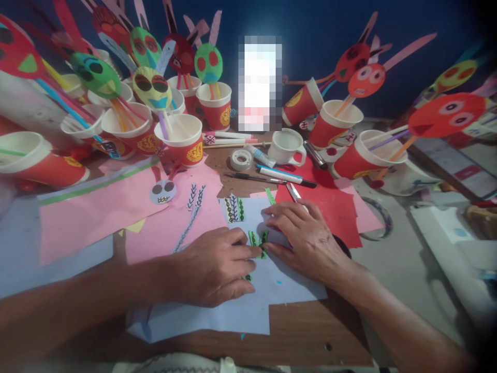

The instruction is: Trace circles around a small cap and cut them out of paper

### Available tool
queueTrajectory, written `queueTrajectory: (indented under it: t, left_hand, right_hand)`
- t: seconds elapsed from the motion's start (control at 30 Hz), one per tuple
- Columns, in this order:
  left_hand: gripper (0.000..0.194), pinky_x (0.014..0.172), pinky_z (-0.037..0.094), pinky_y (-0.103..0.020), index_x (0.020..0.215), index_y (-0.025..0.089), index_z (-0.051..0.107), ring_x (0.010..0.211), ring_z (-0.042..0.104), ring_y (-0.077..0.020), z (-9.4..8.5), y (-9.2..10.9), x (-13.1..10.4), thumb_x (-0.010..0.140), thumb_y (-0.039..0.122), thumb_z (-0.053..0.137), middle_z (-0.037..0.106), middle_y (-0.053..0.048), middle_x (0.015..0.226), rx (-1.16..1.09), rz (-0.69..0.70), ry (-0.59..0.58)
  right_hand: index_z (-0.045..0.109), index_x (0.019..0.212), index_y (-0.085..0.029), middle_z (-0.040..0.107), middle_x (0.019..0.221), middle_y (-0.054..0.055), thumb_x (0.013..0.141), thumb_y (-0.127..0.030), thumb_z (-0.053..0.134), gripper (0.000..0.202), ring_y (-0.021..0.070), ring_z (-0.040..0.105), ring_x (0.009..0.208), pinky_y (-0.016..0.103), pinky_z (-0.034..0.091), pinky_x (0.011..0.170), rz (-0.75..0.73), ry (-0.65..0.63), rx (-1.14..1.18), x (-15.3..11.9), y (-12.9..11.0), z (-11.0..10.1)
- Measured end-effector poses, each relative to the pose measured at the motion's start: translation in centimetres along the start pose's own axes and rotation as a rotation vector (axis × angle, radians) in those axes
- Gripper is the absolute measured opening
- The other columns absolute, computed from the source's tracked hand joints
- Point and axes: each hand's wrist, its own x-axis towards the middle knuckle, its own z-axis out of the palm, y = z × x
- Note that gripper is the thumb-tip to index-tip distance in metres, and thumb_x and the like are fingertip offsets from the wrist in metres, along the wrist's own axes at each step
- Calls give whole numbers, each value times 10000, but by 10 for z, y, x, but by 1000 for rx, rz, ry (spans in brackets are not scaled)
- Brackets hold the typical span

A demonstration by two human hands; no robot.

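Note:
My left hand [221,264] lies on the pale blue paper [295,285], fingers stretched out. Its index fingertip touches small green paper pieces [253,239] marked with black patterns. Another green bit shows partly under the lower fingers. From the other side, my right hand [305,235] rests with fingers extended, its thumb at the same green pieces. Just above them are patterned yellow, white and green strips [235,209]. On the pink paper [147,243] to the left are a pale blue paper face [163,191] with red feelers and patterned blue strips [188,223].
Red paper cups [180,147] holding coloured paper faces on sticks stand along the back. Near the middle are a tape roll [241,160], a white mug [286,146], pens [287,176] and scissors [295,192]. Red paper [330,202] lies right; a phone [456,166] sits beyond.

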Motion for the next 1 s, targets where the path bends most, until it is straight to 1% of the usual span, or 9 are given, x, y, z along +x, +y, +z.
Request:
queueTrajectory:
  t: [0.33, 0.77, 1.0]
  left_hand:
    - [295, 739, 417, -363, 822, 137, 653, 812, 476, -214, 0, 1, -1, 906, 310, 429, 662, -104, 987, 3, -15, 0]
    - [313, 718, 412, -372, 855, 125, 656, 807, 463, -217, 3, 0, -4, 905, 324, 420, 646, -105, 1042, 3, -23, 1]
    - [286, 726, 415, -369, 860, 132, 650, 817, 465, -215, 4, 1, -5, 896, 321, 438, 641, -102, 1064, 14, -25, 14]
  right_hand:
    - [612, 968, -176, 621, 1171, 70, 839, -306, 584, 185, 243, 538, 1068, 474, 278, 993, 14, -9, -5, 0, -2, -1]
    - [619, 1005, -185, 609, 1194, 66, 848, -313, 567, 208, 239, 527, 1076, 467, 264, 1008, 20, -40, -16, 1, -1, -1]
    - [615, 1019, -189, 614, 1193, 69, 843, -307, 575, 215, 246, 533, 1075, 478, 260, 1010, 21, -39, -11, 0, -2, -2]
